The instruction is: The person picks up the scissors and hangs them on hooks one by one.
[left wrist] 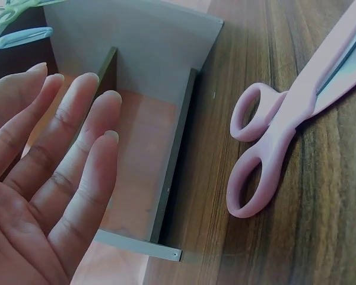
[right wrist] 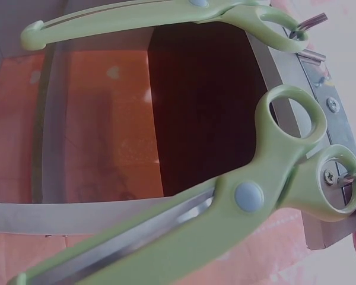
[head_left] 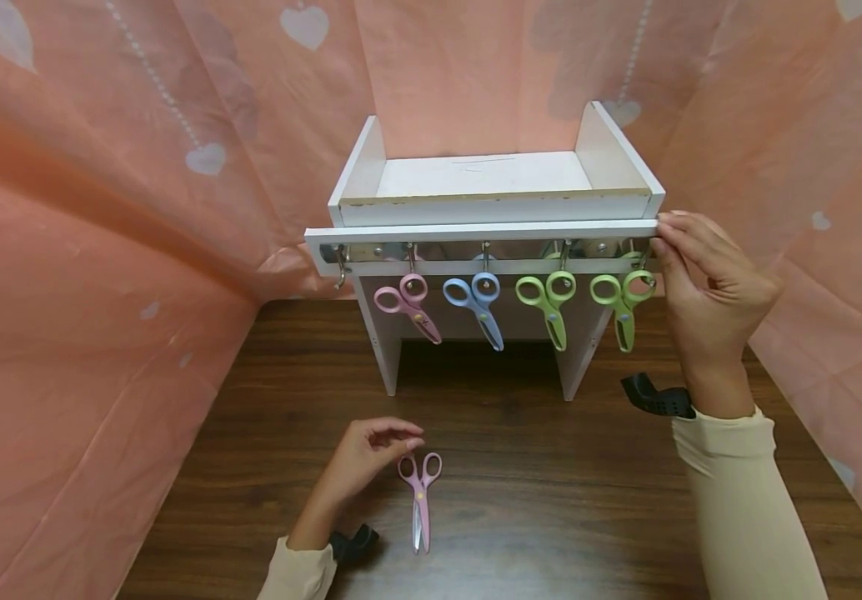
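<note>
Pink scissors (head_left: 422,500) lie on the wooden tabletop, handles pointing away from me. My left hand (head_left: 371,454) hovers beside the handles, fingers loosely bent and apart from them, as the left wrist view confirms. Further back, a white hook rail (head_left: 446,267) runs across the front of a white shelf unit. From its hooks hang pink scissors (head_left: 412,304), blue scissors (head_left: 478,307), green scissors (head_left: 548,304) and, at the right, more green scissors (right wrist: 249,196). My right hand (head_left: 716,283) grips the rail's right end between thumb and fingers; the right wrist view barely shows it.
The leftmost hook (head_left: 341,268) carries no scissors. Behind the rail stands the white shelf unit (head_left: 382,333), with an open top tray and side panels reaching the dark wooden table (head_left: 536,500). Pink cloth (head_left: 138,208) with hearts surrounds the table on the left, back and right.
</note>
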Demonstrator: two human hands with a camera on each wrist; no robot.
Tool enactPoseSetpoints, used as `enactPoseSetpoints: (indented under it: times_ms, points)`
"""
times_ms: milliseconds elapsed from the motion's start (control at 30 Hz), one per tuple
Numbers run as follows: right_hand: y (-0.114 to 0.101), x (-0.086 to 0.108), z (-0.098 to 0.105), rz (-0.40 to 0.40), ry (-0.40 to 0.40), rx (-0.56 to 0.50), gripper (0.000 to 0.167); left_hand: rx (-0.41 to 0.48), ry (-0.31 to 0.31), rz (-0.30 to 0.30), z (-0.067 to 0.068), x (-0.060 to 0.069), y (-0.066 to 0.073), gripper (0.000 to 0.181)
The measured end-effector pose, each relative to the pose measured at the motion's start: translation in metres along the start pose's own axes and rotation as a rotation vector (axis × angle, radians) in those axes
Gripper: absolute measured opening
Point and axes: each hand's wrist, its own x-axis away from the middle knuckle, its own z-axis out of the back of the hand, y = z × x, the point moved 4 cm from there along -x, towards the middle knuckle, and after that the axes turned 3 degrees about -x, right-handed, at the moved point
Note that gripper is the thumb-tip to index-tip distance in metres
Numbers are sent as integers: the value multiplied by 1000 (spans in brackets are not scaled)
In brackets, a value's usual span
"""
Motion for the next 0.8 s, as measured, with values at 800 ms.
enactPoseSetpoints:
  times_ms: [800]
  points:
    - [-1, 0, -1, -1, 10, -14, 15, 143, -107, 32, -21, 31, -12, 30]
